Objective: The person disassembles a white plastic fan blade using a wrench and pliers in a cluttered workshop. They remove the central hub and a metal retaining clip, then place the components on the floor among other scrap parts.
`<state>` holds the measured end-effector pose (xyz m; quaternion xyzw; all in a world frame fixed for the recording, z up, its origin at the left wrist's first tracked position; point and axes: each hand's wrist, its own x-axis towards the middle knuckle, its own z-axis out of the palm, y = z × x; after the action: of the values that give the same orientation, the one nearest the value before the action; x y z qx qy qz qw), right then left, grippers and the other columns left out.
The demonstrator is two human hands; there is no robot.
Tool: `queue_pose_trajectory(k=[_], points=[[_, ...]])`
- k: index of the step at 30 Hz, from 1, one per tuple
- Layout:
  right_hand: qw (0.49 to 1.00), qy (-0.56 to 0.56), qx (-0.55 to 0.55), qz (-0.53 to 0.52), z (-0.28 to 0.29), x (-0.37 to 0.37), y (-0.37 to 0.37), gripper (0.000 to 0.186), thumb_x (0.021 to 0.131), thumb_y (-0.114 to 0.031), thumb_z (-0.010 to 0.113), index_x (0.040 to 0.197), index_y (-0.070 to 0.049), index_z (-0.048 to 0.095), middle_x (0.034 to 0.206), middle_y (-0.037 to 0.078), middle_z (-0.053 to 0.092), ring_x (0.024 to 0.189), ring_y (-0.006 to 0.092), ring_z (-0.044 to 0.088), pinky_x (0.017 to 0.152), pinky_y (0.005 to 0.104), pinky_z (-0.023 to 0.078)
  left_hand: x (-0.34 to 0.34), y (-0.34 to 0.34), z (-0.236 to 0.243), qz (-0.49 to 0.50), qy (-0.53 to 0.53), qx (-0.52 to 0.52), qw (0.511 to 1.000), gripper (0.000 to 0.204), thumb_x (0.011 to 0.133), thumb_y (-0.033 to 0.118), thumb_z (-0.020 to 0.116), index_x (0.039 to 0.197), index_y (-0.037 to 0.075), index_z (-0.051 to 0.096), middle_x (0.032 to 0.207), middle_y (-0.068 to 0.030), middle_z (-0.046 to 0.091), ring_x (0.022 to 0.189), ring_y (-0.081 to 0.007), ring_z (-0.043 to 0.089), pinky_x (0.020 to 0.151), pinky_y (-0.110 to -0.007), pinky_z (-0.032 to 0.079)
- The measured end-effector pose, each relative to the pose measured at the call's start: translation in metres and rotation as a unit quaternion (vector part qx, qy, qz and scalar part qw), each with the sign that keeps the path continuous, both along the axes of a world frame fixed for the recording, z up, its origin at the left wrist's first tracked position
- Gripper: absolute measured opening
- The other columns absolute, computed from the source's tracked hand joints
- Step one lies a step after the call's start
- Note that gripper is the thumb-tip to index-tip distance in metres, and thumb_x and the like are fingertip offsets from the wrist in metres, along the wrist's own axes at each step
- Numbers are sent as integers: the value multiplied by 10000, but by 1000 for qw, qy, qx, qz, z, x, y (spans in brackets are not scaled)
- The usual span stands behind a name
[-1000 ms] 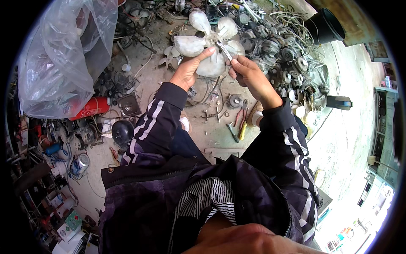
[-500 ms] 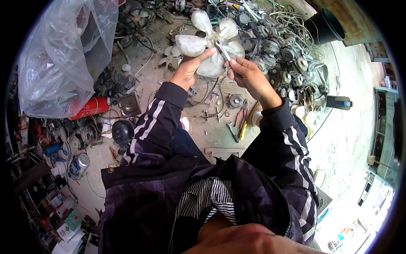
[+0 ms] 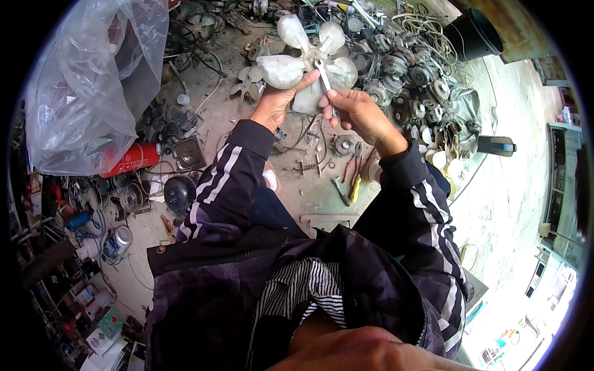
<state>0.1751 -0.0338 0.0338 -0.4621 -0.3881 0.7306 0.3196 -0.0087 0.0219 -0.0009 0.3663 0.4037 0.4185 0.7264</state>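
A dirty white fan blade (image 3: 281, 70) with several broad petals is held up in front of me. My left hand (image 3: 279, 104) grips it from the left, the thumb lying over the front near the hub and the other fingers mostly hidden behind. In my right hand (image 3: 357, 112) is a silver wrench (image 3: 324, 76), pinched by its handle. The wrench's upper end sits on the hub at the middle of the fan blade, and its handle slants down to the right across the lower petal.
On the floor lie pliers (image 3: 348, 167), a yellow-handled screwdriver (image 3: 356, 188) and a dark-handled tool (image 3: 340, 191). Motor parts (image 3: 396, 65) are heaped at the far right, near a black bucket (image 3: 476, 36). A plastic bag (image 3: 93, 93) and a red cylinder (image 3: 133, 157) stand at left.
My right hand has swung the wrench handle a little down and to the left, turning it about the hub. The left hand and fan blade stay nearly where they were.
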Motion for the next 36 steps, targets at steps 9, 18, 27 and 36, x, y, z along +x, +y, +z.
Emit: queue_pose_trajectory(k=[9,18,27,36], points=[[1000,-24,2,4,-3,3,2,299,969,-311,496,899,-54,632,701,-21,583,576,36,520,451,155,304,-1,6,-11,-2,39,71,997,412,722,262,817,1014,53,615,961,-14,625,863,-111,562,769,-275,461],[998,-57,15,29,2,13,4,298,956,-324,524,877,-65,649,671,-47,543,531,29,437,457,166,275,-3,3,1,9,94,153,984,251,727,208,804,853,37,670,809,-5,640,760,-104,567,722,-272,468],[986,-132,89,41,-15,30,9,275,956,-274,539,862,-48,665,656,-81,526,548,9,388,499,173,295,-10,-8,8,-1,122,110,986,447,664,306,849,949,42,628,925,-36,626,842,-120,569,738,-275,480],[847,-434,280,129,18,52,15,239,910,-230,594,921,5,638,676,59,551,635,102,463,592,274,405,-27,-2,11,-166,291,171,927,730,566,364,891,1109,8,557,1051,-79,620,971,-183,586,857,-310,470]])
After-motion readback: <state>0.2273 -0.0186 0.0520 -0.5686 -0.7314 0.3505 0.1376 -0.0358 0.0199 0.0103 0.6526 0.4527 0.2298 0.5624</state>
